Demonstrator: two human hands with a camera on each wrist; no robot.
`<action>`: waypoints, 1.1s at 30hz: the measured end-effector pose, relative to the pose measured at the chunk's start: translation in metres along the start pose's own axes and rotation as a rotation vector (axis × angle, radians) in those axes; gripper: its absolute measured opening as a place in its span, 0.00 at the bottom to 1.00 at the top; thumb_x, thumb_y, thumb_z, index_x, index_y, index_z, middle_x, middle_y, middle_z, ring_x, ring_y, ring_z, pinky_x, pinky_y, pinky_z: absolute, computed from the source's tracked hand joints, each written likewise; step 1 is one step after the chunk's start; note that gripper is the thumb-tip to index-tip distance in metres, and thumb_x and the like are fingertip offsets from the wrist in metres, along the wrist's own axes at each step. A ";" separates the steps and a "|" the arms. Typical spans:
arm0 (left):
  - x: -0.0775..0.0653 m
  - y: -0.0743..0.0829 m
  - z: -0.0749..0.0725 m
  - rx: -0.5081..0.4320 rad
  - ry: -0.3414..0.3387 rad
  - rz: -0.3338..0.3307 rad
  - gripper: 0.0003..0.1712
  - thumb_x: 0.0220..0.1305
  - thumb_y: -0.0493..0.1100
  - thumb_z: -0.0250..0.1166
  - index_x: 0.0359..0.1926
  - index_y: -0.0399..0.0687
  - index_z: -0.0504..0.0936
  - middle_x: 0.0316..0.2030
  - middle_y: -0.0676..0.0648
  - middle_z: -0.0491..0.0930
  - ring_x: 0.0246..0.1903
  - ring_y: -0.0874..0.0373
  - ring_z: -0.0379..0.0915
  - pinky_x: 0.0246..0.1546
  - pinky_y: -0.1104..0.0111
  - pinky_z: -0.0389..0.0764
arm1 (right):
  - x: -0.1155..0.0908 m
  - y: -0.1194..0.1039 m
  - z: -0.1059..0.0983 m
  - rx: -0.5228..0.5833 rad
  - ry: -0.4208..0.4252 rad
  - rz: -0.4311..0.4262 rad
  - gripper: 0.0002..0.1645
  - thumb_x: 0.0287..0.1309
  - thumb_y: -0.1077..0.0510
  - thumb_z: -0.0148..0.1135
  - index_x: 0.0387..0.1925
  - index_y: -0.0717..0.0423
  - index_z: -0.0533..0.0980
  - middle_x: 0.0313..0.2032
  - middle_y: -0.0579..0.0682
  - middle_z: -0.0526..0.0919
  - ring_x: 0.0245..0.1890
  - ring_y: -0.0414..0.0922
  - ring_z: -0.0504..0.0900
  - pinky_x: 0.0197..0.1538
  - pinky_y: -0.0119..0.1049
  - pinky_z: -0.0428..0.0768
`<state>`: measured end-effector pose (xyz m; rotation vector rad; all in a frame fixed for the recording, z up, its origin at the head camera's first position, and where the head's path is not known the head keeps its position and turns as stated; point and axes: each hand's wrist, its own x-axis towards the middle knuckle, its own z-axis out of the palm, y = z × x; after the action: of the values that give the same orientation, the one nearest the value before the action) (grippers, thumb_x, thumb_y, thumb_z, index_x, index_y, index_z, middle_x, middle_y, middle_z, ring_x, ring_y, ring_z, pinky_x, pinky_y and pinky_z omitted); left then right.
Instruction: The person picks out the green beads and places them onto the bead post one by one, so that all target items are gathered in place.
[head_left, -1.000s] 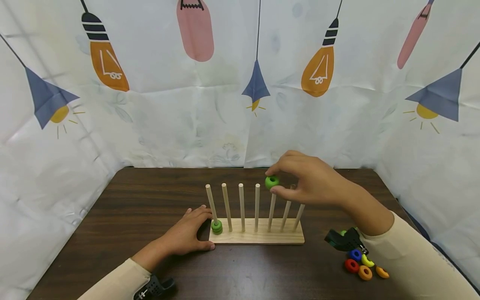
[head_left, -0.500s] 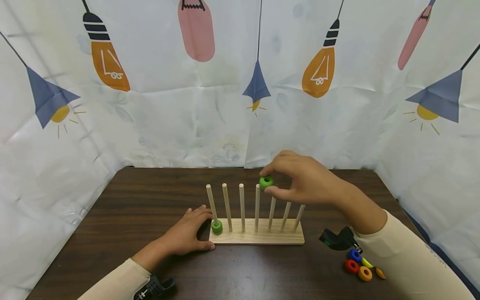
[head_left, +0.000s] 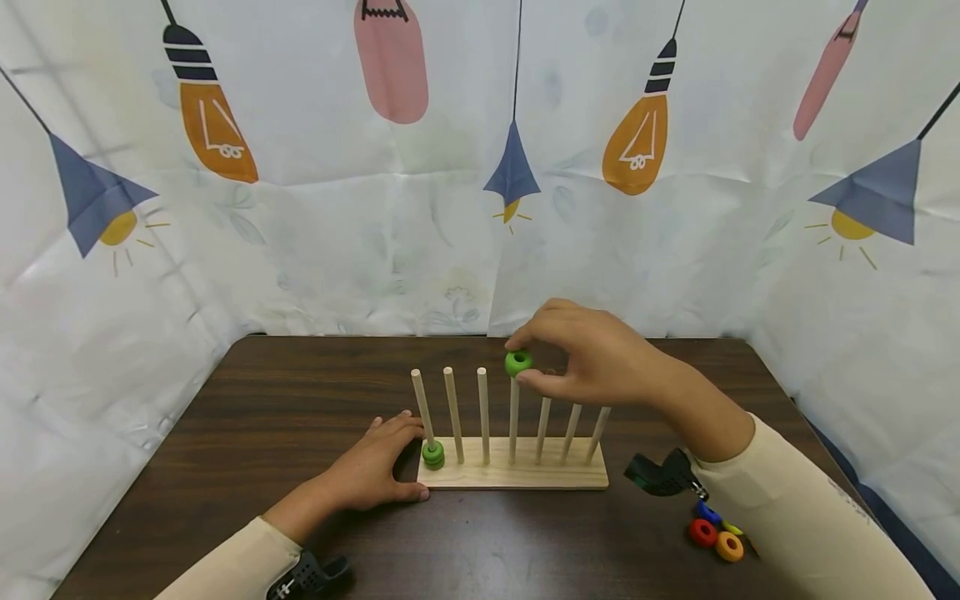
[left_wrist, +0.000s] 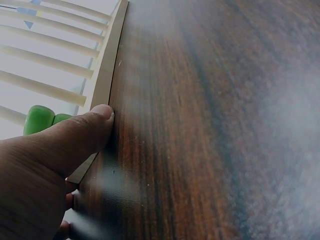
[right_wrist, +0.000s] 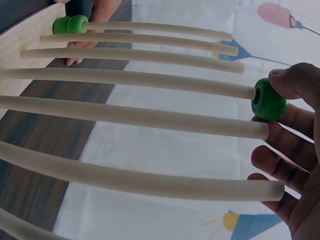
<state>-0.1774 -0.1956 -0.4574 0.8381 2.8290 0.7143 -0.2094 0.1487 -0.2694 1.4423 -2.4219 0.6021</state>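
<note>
A wooden peg board (head_left: pixel 517 475) with several upright pegs stands on the table, two green rings (head_left: pixel 433 455) stacked low on its leftmost peg. My left hand (head_left: pixel 378 467) holds the board's left end, with the thumb (left_wrist: pixel 102 112) on the front edge and the other fingers behind and at the side. Between thumb and index finger my right hand (head_left: pixel 592 354) pinches another green ring (head_left: pixel 517 362). This ring overlaps the top of the middle peg (head_left: pixel 514 417) in the head view. From the right wrist, the held ring (right_wrist: pixel 270 100) appears right at a peg's tip, its hole turned towards it.
To the right on the dark wooden table (head_left: pixel 300 400) lie a red ring (head_left: pixel 702 533), an orange ring (head_left: pixel 730 547), a blue ring (head_left: pixel 707 512) and a yellow ring (head_left: pixel 732 527), partly hidden by the right sleeve. A printed white curtain (head_left: pixel 450 250) hangs behind the table.
My right hand has moved left with the green ring, from above the pegs right of the middle to the middle peg. The left hand and the board have stayed put.
</note>
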 end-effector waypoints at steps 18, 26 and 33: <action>0.002 0.000 0.002 -0.002 -0.011 0.003 0.42 0.53 0.61 0.79 0.63 0.47 0.76 0.67 0.43 0.71 0.74 0.37 0.54 0.71 0.35 0.50 | 0.016 -0.006 0.007 0.004 -0.032 0.007 0.16 0.61 0.50 0.73 0.49 0.47 0.84 0.43 0.37 0.83 0.45 0.36 0.79 0.45 0.36 0.81; 0.002 -0.001 0.002 0.002 -0.009 -0.008 0.43 0.52 0.63 0.79 0.64 0.48 0.76 0.68 0.43 0.71 0.75 0.37 0.54 0.71 0.34 0.50 | 0.025 -0.010 0.012 0.008 -0.049 -0.007 0.16 0.62 0.50 0.72 0.50 0.47 0.84 0.44 0.37 0.83 0.46 0.35 0.79 0.47 0.34 0.81; 0.001 -0.002 0.000 -0.003 -0.006 -0.009 0.44 0.52 0.64 0.78 0.64 0.48 0.76 0.67 0.43 0.71 0.74 0.37 0.54 0.71 0.34 0.50 | 0.034 -0.013 0.015 0.000 -0.084 0.009 0.16 0.63 0.49 0.71 0.51 0.47 0.84 0.45 0.37 0.84 0.47 0.35 0.79 0.47 0.34 0.81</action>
<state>-0.1792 -0.1960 -0.4586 0.8252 2.8244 0.7135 -0.2141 0.1101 -0.2658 1.4860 -2.4927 0.5539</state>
